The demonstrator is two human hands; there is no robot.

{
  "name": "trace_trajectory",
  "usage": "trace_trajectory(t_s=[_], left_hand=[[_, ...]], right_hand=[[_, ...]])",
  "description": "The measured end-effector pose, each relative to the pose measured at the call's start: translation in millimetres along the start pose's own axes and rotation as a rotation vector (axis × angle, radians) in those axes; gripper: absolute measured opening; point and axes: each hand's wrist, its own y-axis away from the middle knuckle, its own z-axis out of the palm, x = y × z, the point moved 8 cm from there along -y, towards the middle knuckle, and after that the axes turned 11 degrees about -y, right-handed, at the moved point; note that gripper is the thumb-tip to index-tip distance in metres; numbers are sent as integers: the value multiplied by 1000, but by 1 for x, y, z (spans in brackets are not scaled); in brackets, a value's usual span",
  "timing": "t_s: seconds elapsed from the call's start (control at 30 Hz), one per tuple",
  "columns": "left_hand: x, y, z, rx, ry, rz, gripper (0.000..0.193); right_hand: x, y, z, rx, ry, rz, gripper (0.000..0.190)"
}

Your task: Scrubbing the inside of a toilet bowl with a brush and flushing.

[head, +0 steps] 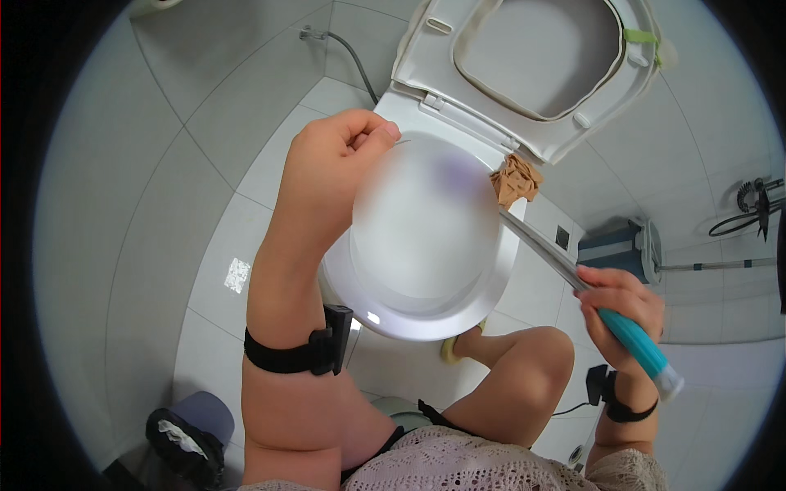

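My right hand grips the teal handle of a long grey-shafted brush or similar tool. Its shaft slants down into the bowl of a white toilet, where the picture is blurred and the tool's head cannot be made out. A purple tint shows at the back of the bowl. My left hand is held in a loose fist over the left rim; whether it holds anything small is hidden. A crumpled brown cloth or paper lies on the right rear rim. The seat and lid are raised.
A waste bin with a black liner stands at lower left. A blue-grey bucket with a pole is at the right, beside a floor drain. A grey hose runs from the wall behind the toilet. My knee is near the bowl.
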Motion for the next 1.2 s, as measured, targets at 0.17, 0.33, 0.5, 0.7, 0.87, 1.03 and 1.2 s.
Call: trace_trajectory(t_s=[0.17, 0.33, 0.5, 0.7, 0.87, 1.03, 1.2], left_hand=[[7, 2, 1, -14, 9, 12, 19], [7, 0, 3, -26, 17, 22, 19], [5, 4, 0, -33, -21, 1, 20], [4, 1, 0, -21, -21, 21, 20], [12, -1, 11, -38, -21, 33, 19], [3, 2, 6, -31, -21, 28, 19], [6, 2, 12, -53, -30, 32, 19]], right_hand=[[52, -10, 54, -9, -230, 104, 16], [98, -4, 103, -47, -374, 361, 13], [56, -1, 73, -71, -688, 506, 15], [69, 15, 50, 229, -280, 526, 18], [76, -16, 83, 226, -7, 200, 19], [29, -30, 66, 28, -498, 235, 13], [21, -19, 64, 100, -214, 142, 10]])
